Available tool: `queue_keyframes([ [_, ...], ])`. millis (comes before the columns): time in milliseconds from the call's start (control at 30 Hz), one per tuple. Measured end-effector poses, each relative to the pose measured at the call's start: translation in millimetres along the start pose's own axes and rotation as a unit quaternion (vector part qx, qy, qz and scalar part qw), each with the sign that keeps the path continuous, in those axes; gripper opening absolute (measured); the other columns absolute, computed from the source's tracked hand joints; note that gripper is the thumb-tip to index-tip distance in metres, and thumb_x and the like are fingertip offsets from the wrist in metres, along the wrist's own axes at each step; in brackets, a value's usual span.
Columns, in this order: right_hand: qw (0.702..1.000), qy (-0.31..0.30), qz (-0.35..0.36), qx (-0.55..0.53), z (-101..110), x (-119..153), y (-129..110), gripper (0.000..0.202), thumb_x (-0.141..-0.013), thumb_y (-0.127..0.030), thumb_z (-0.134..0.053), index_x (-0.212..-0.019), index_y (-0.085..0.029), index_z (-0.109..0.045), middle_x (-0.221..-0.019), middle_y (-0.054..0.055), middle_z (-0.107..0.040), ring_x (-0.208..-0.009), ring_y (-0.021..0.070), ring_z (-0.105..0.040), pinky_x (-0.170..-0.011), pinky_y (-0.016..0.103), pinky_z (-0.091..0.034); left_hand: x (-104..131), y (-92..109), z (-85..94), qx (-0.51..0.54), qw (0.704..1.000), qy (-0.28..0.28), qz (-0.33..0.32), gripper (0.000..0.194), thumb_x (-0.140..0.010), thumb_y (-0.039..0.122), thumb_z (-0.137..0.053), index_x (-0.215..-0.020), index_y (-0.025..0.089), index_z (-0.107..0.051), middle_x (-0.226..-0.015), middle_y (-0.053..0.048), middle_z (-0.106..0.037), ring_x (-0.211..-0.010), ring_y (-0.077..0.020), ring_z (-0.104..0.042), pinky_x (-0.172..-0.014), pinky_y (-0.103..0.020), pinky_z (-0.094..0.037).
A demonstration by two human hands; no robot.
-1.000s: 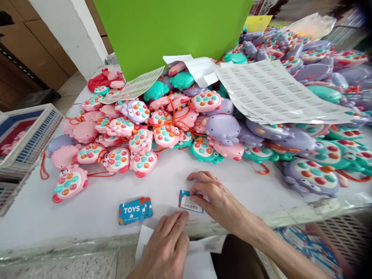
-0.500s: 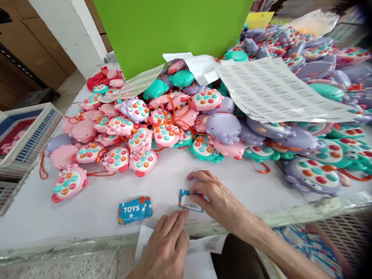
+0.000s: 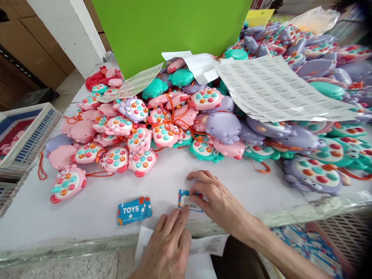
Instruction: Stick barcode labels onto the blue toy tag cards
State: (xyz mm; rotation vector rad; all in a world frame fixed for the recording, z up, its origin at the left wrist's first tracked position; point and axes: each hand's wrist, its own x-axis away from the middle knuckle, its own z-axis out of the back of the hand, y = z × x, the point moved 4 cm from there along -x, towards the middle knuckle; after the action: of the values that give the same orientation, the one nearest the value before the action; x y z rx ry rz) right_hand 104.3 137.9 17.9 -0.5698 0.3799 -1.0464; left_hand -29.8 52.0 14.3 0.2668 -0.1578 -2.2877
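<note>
Apparently for steadiness, the right hand (image 3: 216,197), fingers spread wide, rests its thumb on a small, blue, stiff-looking rectangular card (image 3: 182,195) lying flat on the white tabletop (image 3: 162,174). From seven o'clock, the left hand (image 3: 168,240), fingers bunched narrowly, touches its white barcode label (image 3: 194,206), probably smoothing it; any hidden grip cannot be told. Orange marks the card's nine-o'clock edge.

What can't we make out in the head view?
Head view:
Barcode sticker on the blue card: partly covered by the right hand and left hand; print too small.
TOYS card: lettering below the title too small.
Whatever lies under the barcode sheets: covered by them.
Lower-right basket: cut off by the dark right edge.
</note>
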Motion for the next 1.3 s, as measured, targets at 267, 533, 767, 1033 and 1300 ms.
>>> queue_keyframes([
  [267,1.0,-0.003,-0.001,0.019,-1.4,0.4,-1.7,0.013,-0.079,-0.008,-0.06,-0.071,-0.017,-0.065,-0.111,0.009,-0.062,-0.104,0.0246,-0.055,-0.086,0.041,-0.049,-5.4,5.6,-1.3,-0.025,0.999,0.011,-0.042,0.025,-0.088,0.015,-0.037,-0.088,0.013,-0.062,-0.132,-0.014,-0.053,-0.13,-0.0259,-0.036,-0.101,-0.037,-0.035],
  [533,0.999,0.041,-0.006,-0.003,7.6,-1.8,9.9,0.016,-0.082,-0.017,-0.058,-0.096,-0.018,-0.065,-0.111,0.01,-0.063,-0.102,0.0248,-0.058,-0.083,0.038,-0.05,-4.7,2.3,-4.5,0.012,0.996,-0.071,-0.057,0.023,-0.087,0.018,-0.042,-0.1,0.011,-0.06,-0.14,-0.015,-0.044,-0.133,-0.0283,-0.032,-0.103,-0.039,-0.038],
  [767,0.99,0.081,0.005,0.111,-4.9,-6.7,5.9,0.041,-0.086,-0.03,-0.056,-0.124,-0.015,-0.05,-0.125,0.015,-0.054,-0.11,0.0305,-0.049,-0.088,0.049,-0.044,-3.1,1.3,-9.2,0.038,0.998,-0.05,-0.02,0.015,-0.076,0.007,-0.048,-0.085,0.013,-0.058,-0.145,-0.012,-0.037,-0.136,-0.0368,-0.019,-0.104,-0.047,-0.038],
  [1033,0.989,0.08,0.022,0.123,-6.0,17.3,12.5,0.039,-0.09,-0.03,-0.048,-0.126,-0.013,-0.047,-0.131,0.016,-0.048,-0.121,0.0301,-0.04,-0.096,0.049,-0.04,-1.4,4.0,-14.6,0.04,0.997,-0.062,-0.001,0.011,-0.076,0.013,-0.051,-0.086,0.012,-0.056,-0.145,-0.021,-0.031,-0.136,-0.0381,-0.017,-0.103,-0.051,-0.036],
  [1300,0.984,0.096,0.028,0.146,-13.5,43.2,4.8,0.038,-0.093,-0.028,-0.041,-0.129,-0.018,-0.048,-0.139,0.016,-0.045,-0.128,0.0291,-0.039,-0.095,0.05,-0.044,-0.5,7.0,-11.0,0.052,0.996,-0.072,0.019,0.021,-0.068,0.01,-0.055,-0.088,0.011,-0.054,-0.145,-0.027,-0.027,-0.136,-0.0362,-0.013,-0.104,-0.051,-0.033],
])
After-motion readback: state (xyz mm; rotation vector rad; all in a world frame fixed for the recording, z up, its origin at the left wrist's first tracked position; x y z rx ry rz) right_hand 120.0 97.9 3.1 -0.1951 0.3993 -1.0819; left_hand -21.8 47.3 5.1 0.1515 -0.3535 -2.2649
